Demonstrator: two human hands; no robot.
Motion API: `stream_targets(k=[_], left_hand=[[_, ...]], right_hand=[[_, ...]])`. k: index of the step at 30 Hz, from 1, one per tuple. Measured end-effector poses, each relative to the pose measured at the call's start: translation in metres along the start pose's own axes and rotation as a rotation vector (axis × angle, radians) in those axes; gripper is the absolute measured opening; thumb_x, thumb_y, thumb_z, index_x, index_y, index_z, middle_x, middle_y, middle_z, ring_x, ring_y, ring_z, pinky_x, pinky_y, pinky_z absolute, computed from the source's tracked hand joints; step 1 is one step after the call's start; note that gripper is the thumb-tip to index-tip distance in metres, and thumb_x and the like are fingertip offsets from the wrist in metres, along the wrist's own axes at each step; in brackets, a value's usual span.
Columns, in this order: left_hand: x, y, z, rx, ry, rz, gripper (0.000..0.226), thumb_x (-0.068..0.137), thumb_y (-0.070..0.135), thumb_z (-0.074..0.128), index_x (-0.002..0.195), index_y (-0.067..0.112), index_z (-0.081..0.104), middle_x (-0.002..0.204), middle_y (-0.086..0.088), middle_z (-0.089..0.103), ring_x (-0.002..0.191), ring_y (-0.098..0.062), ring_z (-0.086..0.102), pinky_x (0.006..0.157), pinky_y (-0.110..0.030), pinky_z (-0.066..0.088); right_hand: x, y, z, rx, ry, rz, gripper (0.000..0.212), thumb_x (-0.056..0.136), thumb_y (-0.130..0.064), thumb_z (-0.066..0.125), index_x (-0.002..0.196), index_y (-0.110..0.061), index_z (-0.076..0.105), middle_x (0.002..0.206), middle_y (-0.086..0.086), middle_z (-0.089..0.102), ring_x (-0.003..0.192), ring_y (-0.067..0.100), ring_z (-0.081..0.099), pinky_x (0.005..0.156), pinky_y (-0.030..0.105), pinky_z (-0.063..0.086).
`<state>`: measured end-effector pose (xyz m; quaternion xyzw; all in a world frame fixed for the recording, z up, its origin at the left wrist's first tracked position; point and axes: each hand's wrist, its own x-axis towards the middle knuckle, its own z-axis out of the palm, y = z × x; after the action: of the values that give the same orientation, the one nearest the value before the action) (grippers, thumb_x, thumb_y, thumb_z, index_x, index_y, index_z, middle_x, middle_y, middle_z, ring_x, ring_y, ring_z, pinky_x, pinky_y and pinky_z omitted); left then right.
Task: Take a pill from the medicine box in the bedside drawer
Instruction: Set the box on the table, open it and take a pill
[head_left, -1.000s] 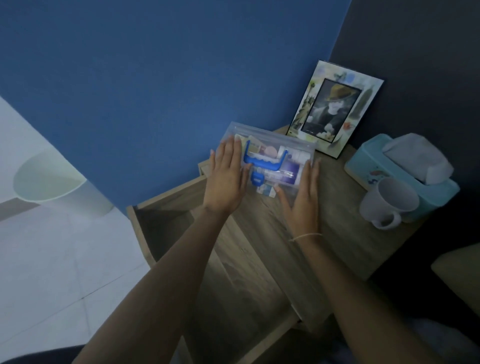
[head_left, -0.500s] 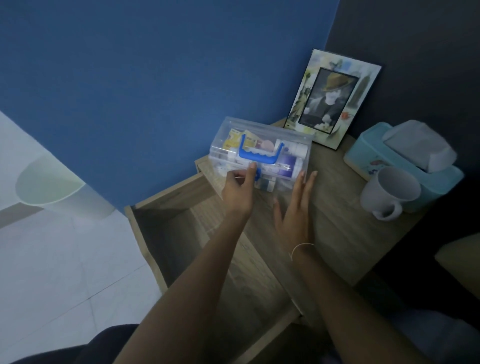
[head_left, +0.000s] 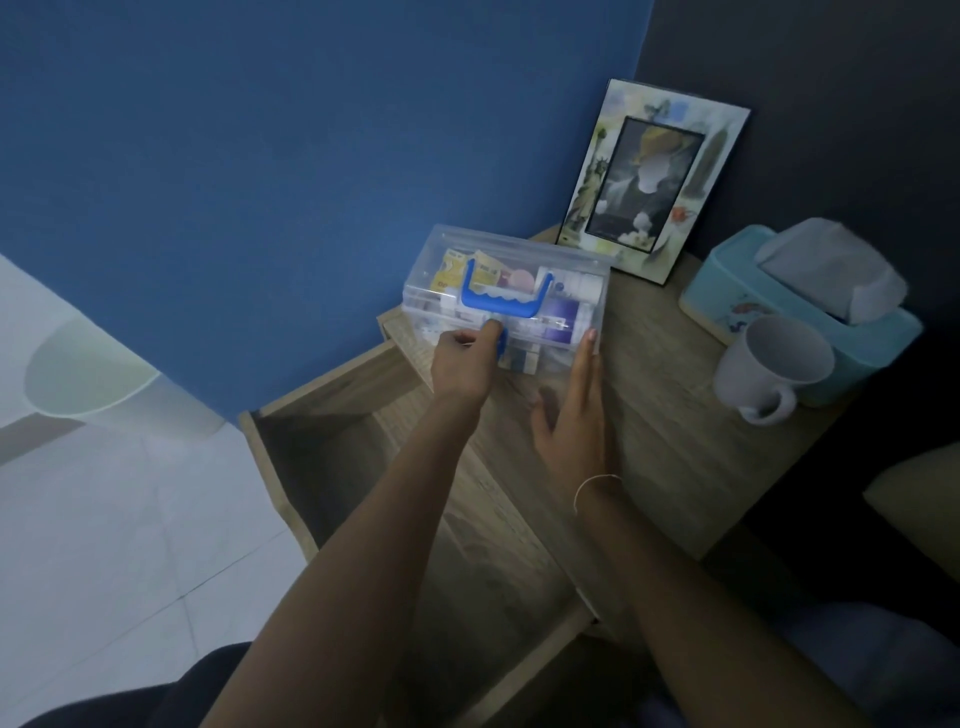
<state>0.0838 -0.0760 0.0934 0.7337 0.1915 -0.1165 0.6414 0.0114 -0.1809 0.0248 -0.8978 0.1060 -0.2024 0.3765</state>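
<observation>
— Currently listed: medicine box (head_left: 506, 296) — clear, lid down, on table (head_left: 670, 415) above open drawer (head_left: 415, 499).
— Left hand (head_left: 464, 358)?
— Grip pinched on blue latch (head_left: 500, 340).
— Right hand (head_left: 571, 415)?
— Flat, fingers spread, empty, bracing box corner. Best done: press down, flip latch up gently.

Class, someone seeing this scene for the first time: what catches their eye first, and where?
The clear plastic medicine box with a blue handle on the wooden bedside table, left hand at its blue latch. Behind it, a framed photo leans in the corner.
</observation>
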Motion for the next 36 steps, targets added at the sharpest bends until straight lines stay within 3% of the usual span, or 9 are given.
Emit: stream_targets(k=[7, 13, 17, 19, 21, 24, 27, 32, 36], left_hand=[[0.001, -0.003, -0.009, -0.049, -0.049, -0.034, 0.02, 0.086, 0.024, 0.06, 0.102, 0.013, 0.058, 0.101, -0.006, 0.063, 0.095, -0.02, 0.062, 0.083, -0.033, 0.055], [0.003, -0.016, -0.018, -0.069, 0.005, 0.037, 0.045, 0.08, 0.005, 0.069, 0.118, 0.011, 0.047, 0.114, -0.008, 0.059, 0.1, -0.019, 0.059, 0.076, -0.028, 0.05], [0.008, -0.007, -0.031, -0.037, 0.126, 0.232, 0.055, 0.081, 0.001, 0.056, 0.131, 0.01, 0.037, 0.129, -0.004, 0.047, 0.121, -0.026, 0.051, 0.095, -0.033, 0.048], [0.01, 0.003, -0.036, 0.057, 0.059, 0.279, 0.069, 0.082, 0.0, 0.051, 0.145, 0.01, 0.025, 0.148, -0.01, 0.036, 0.138, -0.028, 0.036, 0.113, -0.045, 0.036], [0.012, 0.013, -0.039, 0.093, 0.032, 0.339, 0.068, 0.082, -0.002, 0.05, 0.145, 0.008, 0.027, 0.148, -0.012, 0.039, 0.136, -0.027, 0.039, 0.113, -0.045, 0.037], [0.012, 0.023, -0.044, 0.103, 0.107, 0.458, 0.048, 0.081, 0.0, 0.051, 0.128, 0.012, 0.048, 0.114, 0.008, 0.06, 0.107, -0.008, 0.058, 0.086, -0.005, 0.045], [0.014, 0.033, -0.051, 0.089, 0.103, 0.542, 0.055, 0.083, 0.002, 0.054, 0.136, 0.014, 0.043, 0.117, 0.01, 0.058, 0.102, 0.011, 0.053, 0.086, 0.005, 0.035], [0.026, 0.066, -0.052, 0.14, -0.02, 0.69, 0.065, 0.086, 0.003, 0.055, 0.144, 0.009, 0.028, 0.147, -0.007, 0.036, 0.136, -0.019, 0.035, 0.116, -0.042, 0.031], [0.043, 0.089, -0.051, 0.301, -0.063, 0.772, 0.076, 0.078, 0.005, 0.05, 0.147, 0.007, 0.021, 0.153, -0.011, 0.03, 0.134, -0.005, 0.029, 0.112, -0.022, 0.026]], right_hand=[[0.0, 0.005, 0.005, -0.017, 0.015, -0.007, 0.097, 0.09, -0.027, 0.057, 0.148, -0.036, -0.02, 0.162, 0.011, 0.009, 0.123, 0.013, 0.045, 0.077, 0.023, 0.046], [-0.001, 0.005, 0.007, 0.022, 0.023, 0.007, 0.097, 0.088, -0.022, 0.058, 0.149, -0.037, -0.016, 0.162, 0.007, 0.01, 0.125, -0.003, 0.027, 0.088, 0.013, 0.034], [-0.001, 0.009, 0.007, 0.094, 0.015, 0.094, 0.099, 0.086, -0.019, 0.057, 0.147, -0.041, -0.017, 0.152, 0.008, 0.038, 0.074, -0.002, 0.06, 0.056, 0.008, 0.043], [0.0, 0.008, 0.0, 0.129, 0.031, 0.125, 0.099, 0.085, -0.016, 0.056, 0.147, -0.044, -0.017, 0.156, 0.005, 0.031, 0.093, 0.009, 0.066, 0.067, 0.021, 0.056], [0.001, 0.005, -0.01, 0.113, 0.046, 0.102, 0.1, 0.085, -0.011, 0.057, 0.146, -0.046, -0.015, 0.163, -0.005, 0.008, 0.136, 0.022, 0.043, 0.096, 0.039, 0.052], [0.007, 0.001, -0.02, 0.137, 0.062, 0.066, 0.097, 0.086, -0.014, 0.059, 0.147, -0.048, -0.009, 0.162, -0.012, 0.001, 0.149, 0.02, 0.016, 0.111, 0.052, 0.037], [0.027, -0.013, -0.032, 0.253, 0.143, 0.077, 0.075, 0.088, -0.028, 0.055, 0.149, -0.041, 0.013, 0.156, -0.016, 0.019, 0.144, 0.013, 0.027, 0.109, 0.049, 0.041], [0.082, -0.041, -0.05, 0.582, 0.291, 0.136, 0.06, 0.09, -0.011, 0.052, 0.146, -0.023, 0.034, 0.148, -0.005, 0.044, 0.133, 0.008, 0.046, 0.109, 0.029, 0.04], [0.113, -0.051, -0.054, 0.537, 0.32, 0.116, 0.056, 0.091, -0.006, 0.047, 0.145, -0.014, 0.036, 0.146, -0.001, 0.045, 0.128, 0.004, 0.05, 0.097, 0.009, 0.041]])
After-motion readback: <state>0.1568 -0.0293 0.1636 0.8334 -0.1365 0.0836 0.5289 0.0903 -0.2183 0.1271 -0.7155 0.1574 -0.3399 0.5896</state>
